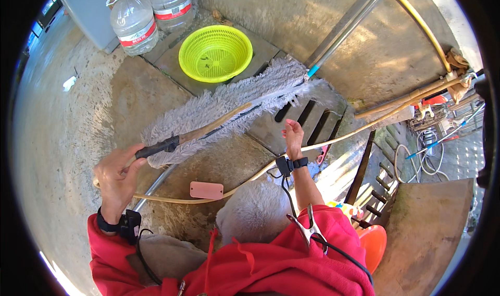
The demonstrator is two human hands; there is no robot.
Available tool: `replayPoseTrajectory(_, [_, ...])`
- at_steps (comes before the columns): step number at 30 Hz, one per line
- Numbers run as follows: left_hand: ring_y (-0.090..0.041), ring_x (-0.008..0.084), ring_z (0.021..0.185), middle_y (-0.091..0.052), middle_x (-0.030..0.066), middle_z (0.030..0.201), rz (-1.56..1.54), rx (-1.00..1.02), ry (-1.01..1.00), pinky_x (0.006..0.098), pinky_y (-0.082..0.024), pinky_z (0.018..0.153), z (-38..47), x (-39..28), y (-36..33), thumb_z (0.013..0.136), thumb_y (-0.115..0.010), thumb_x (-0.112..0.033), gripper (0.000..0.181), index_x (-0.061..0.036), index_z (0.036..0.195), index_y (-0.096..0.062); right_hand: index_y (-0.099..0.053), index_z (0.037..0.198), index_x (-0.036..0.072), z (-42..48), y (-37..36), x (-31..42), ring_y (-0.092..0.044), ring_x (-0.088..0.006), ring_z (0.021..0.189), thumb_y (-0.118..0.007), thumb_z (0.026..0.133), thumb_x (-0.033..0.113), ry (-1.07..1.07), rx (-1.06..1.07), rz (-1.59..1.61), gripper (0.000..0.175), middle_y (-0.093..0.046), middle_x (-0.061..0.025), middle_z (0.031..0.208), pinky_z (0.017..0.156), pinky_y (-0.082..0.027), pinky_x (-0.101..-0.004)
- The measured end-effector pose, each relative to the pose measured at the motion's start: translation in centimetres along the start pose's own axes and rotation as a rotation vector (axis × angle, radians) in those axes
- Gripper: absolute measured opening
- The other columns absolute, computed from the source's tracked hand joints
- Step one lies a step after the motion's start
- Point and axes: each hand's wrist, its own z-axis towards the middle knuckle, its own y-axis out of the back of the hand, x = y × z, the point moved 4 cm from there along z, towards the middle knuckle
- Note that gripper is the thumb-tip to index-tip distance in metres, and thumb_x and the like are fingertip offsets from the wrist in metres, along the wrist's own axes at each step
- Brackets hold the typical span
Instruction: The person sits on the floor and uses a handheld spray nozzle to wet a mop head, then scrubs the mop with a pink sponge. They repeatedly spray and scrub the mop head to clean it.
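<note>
My left hand [119, 175] grips the black end piece [158, 147] of a pale yellow hose, at the near-left end of a grey, shaggy dust-mop head [226, 104]. From the end piece a brownish curved band [215, 124] runs over the mop and fades into a whitish streak, seemingly a water jet. Fine spray [322, 91] shows past the mop's far end. My right hand [293, 135] hovers by the slotted drain cover [308, 120], fingers apart and slightly curled, holding nothing. The hose [254, 177] crosses near my knees and passes by my right wrist.
A yellow-green plastic basket [215, 53] sits beyond the mop, beside two large water bottles [134, 26] [172, 6]. A metal pole [351, 26] leans at the wall. A pink rectangular piece [206, 190] lies on the concrete. An orange-red basin [373, 245] stands at right.
</note>
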Motion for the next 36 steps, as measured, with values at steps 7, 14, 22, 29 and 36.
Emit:
replayPoseTrajectory(7, [-0.061,0.0243,0.058,-0.066,0.0108,0.075,0.011,-0.030,-0.054,0.0347,-0.047,0.054,-0.6,-0.3,0.8,0.083,-0.083,-0.009,0.027,-0.0093,0.110,-0.080,-0.071,0.120,0.008,-1.3,-0.7,1.4,-0.065,-0.0093,0.074,-0.064,0.102,0.013,0.017,0.035,-0.017,0.020,-0.072,0.0011,0.098,0.064,-0.050,-0.0264])
replayPoseTrajectory(14, [-0.062,0.0253,0.059,-0.065,0.0105,0.075,0.071,0.014,-0.056,0.0350,-0.048,0.055,-1.4,-0.1,1.8,0.083,-0.084,-0.011,0.027,-0.0108,0.110,-0.080,-0.072,0.120,0.009,-1.4,-2.8,0.7,-0.063,-0.0089,0.072,-0.066,0.102,0.017,-0.020,0.117,-0.129,0.021,-0.071,0.0009,0.097,0.064,-0.050,-0.0269])
replayPoseTrajectory(22, [-0.067,0.0246,0.066,-0.074,0.0115,0.088,0.027,0.013,-0.018,0.0340,-0.053,0.055,-2.4,1.7,2.8,0.084,-0.082,-0.008,0.029,-0.0103,0.113,-0.079,-0.071,0.119,0.009,-2.2,-5.7,-0.2,-0.063,-0.0090,0.073,-0.067,0.101,0.019,0.034,0.260,-0.161,0.021,-0.071,0.0002,0.101,0.064,-0.049,-0.0265])
replayPoseTrajectory(29, [-0.062,0.0208,0.064,-0.073,0.0113,0.088,0.039,-0.004,0.074,0.0308,-0.052,0.056,-4.5,4.8,5.0,0.085,-0.081,-0.003,0.031,-0.0086,0.115,-0.078,-0.074,0.114,0.008,-4.5,-9.4,-2.6,-0.068,-0.0121,0.073,-0.069,0.098,0.021,0.209,0.432,-0.609,0.022,-0.075,-0.0037,0.095,0.064,-0.053,-0.0290])
replayPoseTrajectory(36, [-0.060,0.0181,0.062,-0.069,0.0112,0.084,0.068,0.005,0.156,0.0305,-0.053,0.056,-6.5,6.8,6.8,0.086,-0.080,-0.001,0.030,-0.0061,0.115,-0.078,-0.076,0.111,0.009,-6.8,-12.8,-5.9,-0.071,-0.0197,0.077,-0.070,0.096,0.023,0.336,0.622,-0.636,0.021,-0.076,-0.0093,0.091,0.071,-0.057,-0.0356])
